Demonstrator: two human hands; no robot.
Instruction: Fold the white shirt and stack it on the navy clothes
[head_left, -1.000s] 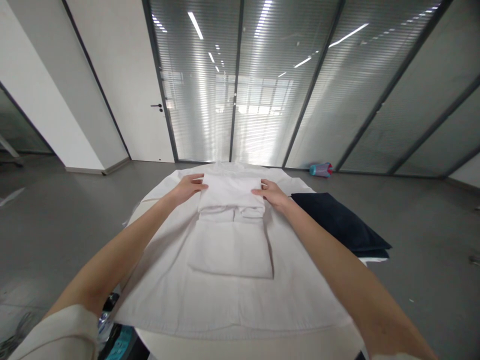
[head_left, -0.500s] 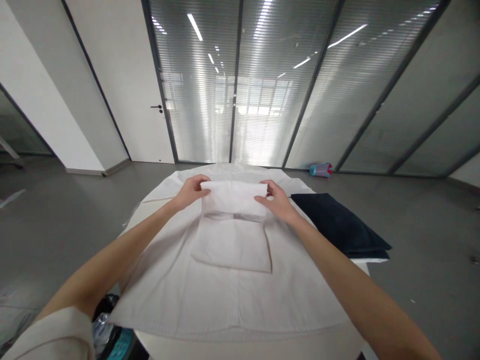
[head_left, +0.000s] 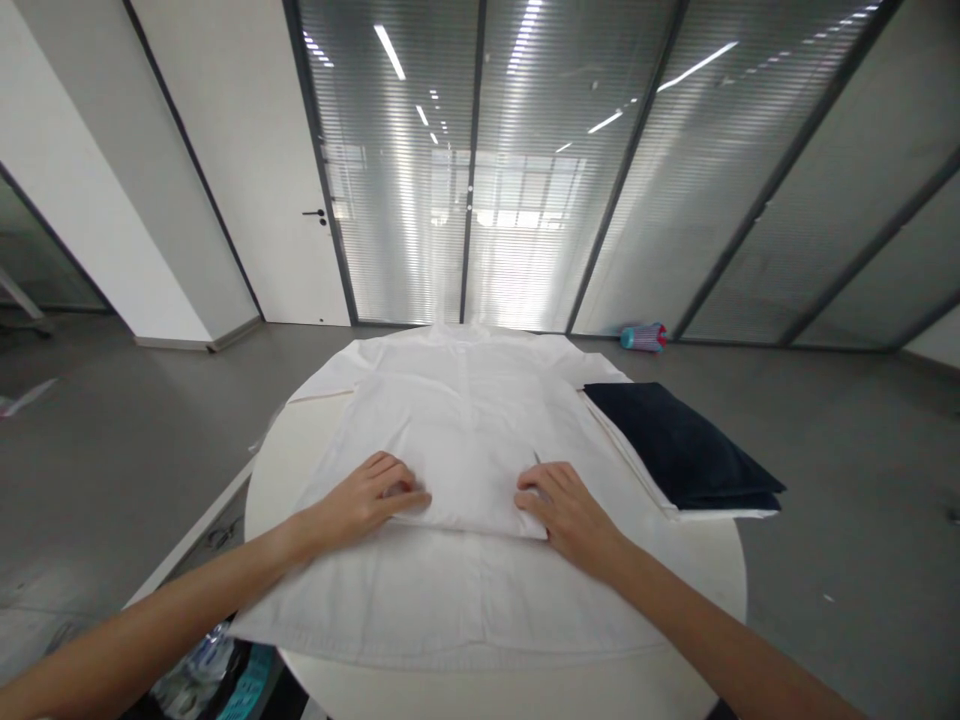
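Observation:
A white short-sleeved garment (head_left: 465, 600) lies spread on a round white table (head_left: 322, 440), its sleeves toward the far side. On its middle lies a smaller white cloth (head_left: 472, 490), which blends into the garment, so its upper outline is hard to make out. My left hand (head_left: 379, 492) has thumb and fingers closed at the cloth's near left corner. At the near right corner, my right hand (head_left: 559, 505) pinches the cloth, with the fingers curled. Both hands rest low, close to the garment.
A dark navy folded fabric (head_left: 675, 445) sits on white fabric at the table's right edge. Below the table at left is a black container with a teal label (head_left: 247, 685). A teal and red striped object (head_left: 643, 337) lies on the floor by the glass wall (head_left: 517, 200).
Both hands have come from the cloth's raised, folded far edge toward me, down to its near corners. The cloth now lies flatter, its fold no longer visible.

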